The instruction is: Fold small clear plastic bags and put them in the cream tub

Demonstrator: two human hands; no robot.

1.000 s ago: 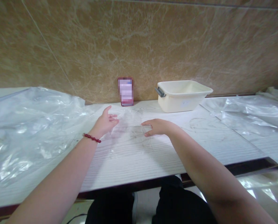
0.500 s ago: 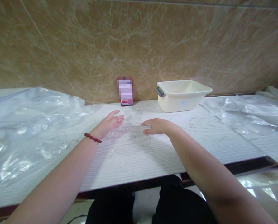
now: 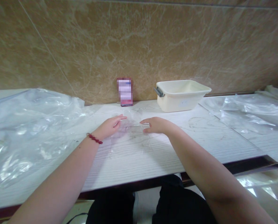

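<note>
A thin sheet of clear plastic (image 3: 132, 132) lies on the pale wood-grain table between my hands; its outline is faint, and I cannot tell whether it is a bag or a film. My left hand (image 3: 111, 126), with a red bead bracelet (image 3: 95, 138) at the wrist, reaches over its left side, fingers extended and palm turned down. On the opposite side is my right hand (image 3: 155, 125), thumb and forefinger apart around a gap, close to the plastic's right edge. Whether either hand touches the plastic is unclear.
A phone (image 3: 125, 92) leans upright against the marbled wall. Right of it stands a cream plastic bin (image 3: 176, 102) with a grey handle. Large crumpled clear plastic sheets (image 3: 36, 133) cover the table's left, and more plastic (image 3: 248, 109) lies far right. The table's dark front edge runs above my legs.
My left hand has turned from palm sideways with spread fingers to palm down, moving slightly right. My right hand has barely moved.
</note>
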